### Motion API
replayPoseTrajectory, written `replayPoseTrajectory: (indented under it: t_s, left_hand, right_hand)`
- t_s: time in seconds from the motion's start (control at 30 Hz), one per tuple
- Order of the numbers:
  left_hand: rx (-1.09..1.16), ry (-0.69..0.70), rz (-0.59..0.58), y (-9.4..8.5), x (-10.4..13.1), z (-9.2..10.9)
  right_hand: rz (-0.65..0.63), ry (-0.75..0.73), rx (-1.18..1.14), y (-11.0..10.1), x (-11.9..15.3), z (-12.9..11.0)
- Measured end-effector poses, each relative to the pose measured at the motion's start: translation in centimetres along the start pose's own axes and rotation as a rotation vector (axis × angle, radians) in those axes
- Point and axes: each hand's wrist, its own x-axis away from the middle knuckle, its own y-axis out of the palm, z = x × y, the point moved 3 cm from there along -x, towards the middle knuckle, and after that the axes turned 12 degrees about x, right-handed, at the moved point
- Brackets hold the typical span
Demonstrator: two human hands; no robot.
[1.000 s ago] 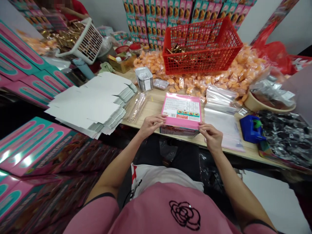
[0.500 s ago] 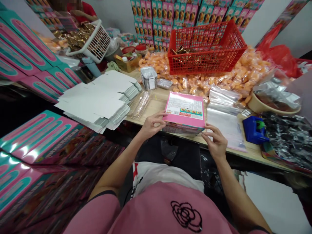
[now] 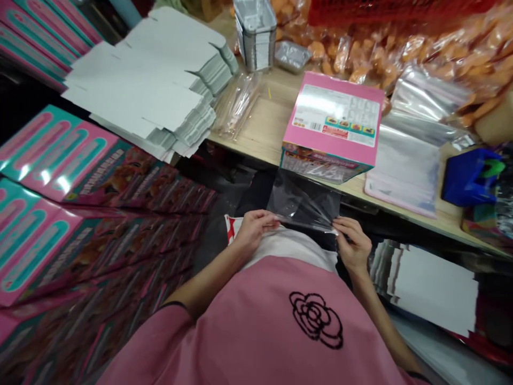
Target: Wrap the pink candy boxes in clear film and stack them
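From where I'm standing, the pink box [image 3: 334,120] sits near the front edge of the table [image 3: 256,115], and below it both the left hand [image 3: 253,231] and the right hand [image 3: 353,243] have their fingers pinching the near corners of a clear plastic film [image 3: 302,200], spread between them. Left of the box are the white cardboard sheets [image 3: 148,75], beyond it the foil trays [image 3: 256,40], and to its right the clear bags [image 3: 406,160] and a blue tape dispenser [image 3: 465,176].
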Motion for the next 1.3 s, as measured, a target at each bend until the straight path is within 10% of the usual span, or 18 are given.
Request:
replayPoseTrajectory:
  t_s: [0.27,0.63,0.97,1.3]
  left_hand:
    - [-0.154,0.168,-0.032,-0.2,0.5,0.7]
    - [-0.440,0.307,-0.155,0.1,0.9,1.6]
    - [-0.800,0.545,-0.192,1.0,1.4,2.6]
    - [-0.684,0.505,-0.178,1.4,1.1,2.8]
  right_hand:
    - [-0.111,-0.109,0.188,-0.2,-1.9,-3.3]
    - [-0.625,-0.433,0.114,10.8,-6.3,-9.6]
    - [-0.833,-0.685,0.586,11.1,-6.5,-12.0]
    - [-0.584,-0.072,0.355,10.8,-6.8,-8.7]
